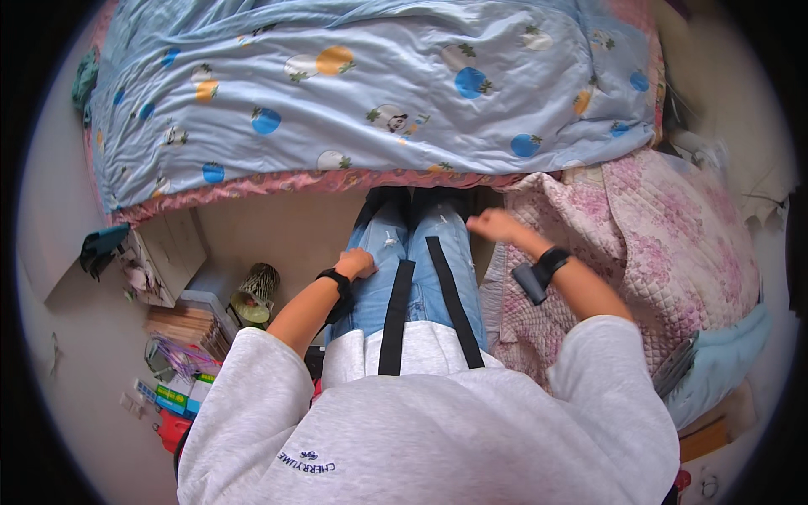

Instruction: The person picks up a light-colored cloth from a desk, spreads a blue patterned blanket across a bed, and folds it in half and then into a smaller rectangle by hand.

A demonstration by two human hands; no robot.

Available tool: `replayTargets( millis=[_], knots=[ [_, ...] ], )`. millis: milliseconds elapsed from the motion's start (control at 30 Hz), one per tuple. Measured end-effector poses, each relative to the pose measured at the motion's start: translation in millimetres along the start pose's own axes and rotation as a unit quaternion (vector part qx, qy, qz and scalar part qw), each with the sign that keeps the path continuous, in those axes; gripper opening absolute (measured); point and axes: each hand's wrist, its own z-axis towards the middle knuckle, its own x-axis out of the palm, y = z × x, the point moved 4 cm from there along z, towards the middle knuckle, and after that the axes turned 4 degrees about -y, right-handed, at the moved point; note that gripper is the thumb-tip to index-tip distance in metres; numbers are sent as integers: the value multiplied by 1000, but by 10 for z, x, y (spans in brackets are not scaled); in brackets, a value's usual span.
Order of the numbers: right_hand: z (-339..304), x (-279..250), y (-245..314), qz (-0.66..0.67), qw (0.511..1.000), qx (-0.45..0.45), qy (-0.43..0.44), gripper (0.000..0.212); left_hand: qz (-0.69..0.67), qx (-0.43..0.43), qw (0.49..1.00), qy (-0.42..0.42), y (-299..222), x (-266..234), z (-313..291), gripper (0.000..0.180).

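Note:
My left hand (359, 263) rests against the left thigh of my blue jeans (379, 295). Its fingers are curled in, and nothing shows in them. Over the space beside my right knee, my right hand (495, 225) is raised with its fingers closed, slightly blurred; no object shows in it. Close to its right lies a quilted pink and white floral cover (623, 227), bunched and draped. A black band circles each wrist, and the right one (551, 263) carries a dark grey block.
Ahead is a bed with a light blue patterned quilt (387, 84) and a pink edge (328, 180). At left stand a pale cabinet (168, 252), a patterned bin (257, 290) and a stack of brown boards or boxes (189, 330). A light blue bundle (724, 362) lies at right.

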Motion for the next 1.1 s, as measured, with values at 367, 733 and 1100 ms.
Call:
replayTargets(
  millis=[367,733,1100],
  knots=[
    [-1616,1028,764,206,885,-7,417,27,-120,92,986,-76,413,643,-327,42],
    [-1369,1304,330,-89,947,-96,292,28,-282,245,912,-169,58,703,-1009,20],
    [-1098,1366,556,-202,961,-120,148,23,-436,90,861,-245,844,1184,-1079,24]
  ],
)
